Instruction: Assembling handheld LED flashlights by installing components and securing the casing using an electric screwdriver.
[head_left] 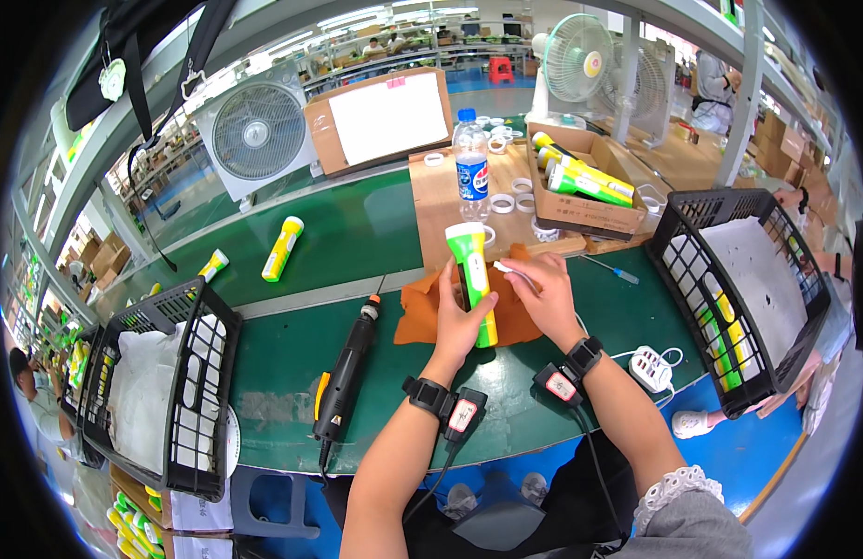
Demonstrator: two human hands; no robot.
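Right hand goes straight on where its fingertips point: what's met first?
Likely the flashlight in the left hand, the white piece in the right hand leading; depth is unclear from one view, so it may miss.

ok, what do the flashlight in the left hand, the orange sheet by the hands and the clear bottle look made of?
Flashlight: likely molded plastic, smooth, in white, yellow and green.
Orange sheet: matte and creased; fabric or thin leather, can't tell which.
Bottle: probably thin, glossy plastic; see-through body, blue cap, wrapped label.
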